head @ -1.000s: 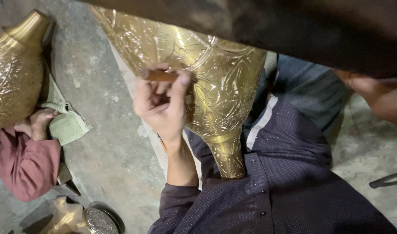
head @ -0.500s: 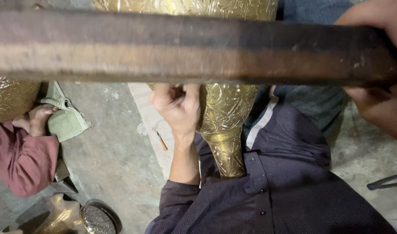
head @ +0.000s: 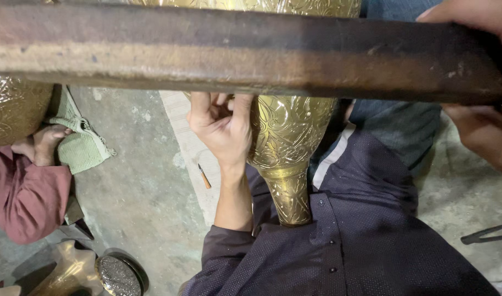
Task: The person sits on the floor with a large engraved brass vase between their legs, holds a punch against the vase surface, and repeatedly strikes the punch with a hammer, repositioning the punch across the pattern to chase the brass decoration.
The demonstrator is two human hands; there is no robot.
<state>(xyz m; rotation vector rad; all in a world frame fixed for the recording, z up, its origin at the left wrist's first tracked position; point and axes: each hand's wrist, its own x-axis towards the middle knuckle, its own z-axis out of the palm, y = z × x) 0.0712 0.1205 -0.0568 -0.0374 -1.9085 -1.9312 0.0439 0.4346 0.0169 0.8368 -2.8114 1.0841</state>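
Grey concrete floor [head: 135, 192] lies under us. Our left hand [head: 222, 127] presses its curled fingers against the engraved brass vase [head: 289, 142] at centre, neck toward six o'clock against our shirt [head: 360, 241]. Our right hand [head: 475, 82], at three o'clock, is wrapped around a dark bar [head: 234, 52] crossing twelve o'clock. A co-worker's hand [head: 45, 142] at nine o'clock touches a green cloth [head: 83, 148] beside another brass pot [head: 15, 112].

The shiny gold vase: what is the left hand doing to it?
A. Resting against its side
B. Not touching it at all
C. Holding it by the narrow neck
A. The left hand lies against the side of the vase, above its narrow neck.
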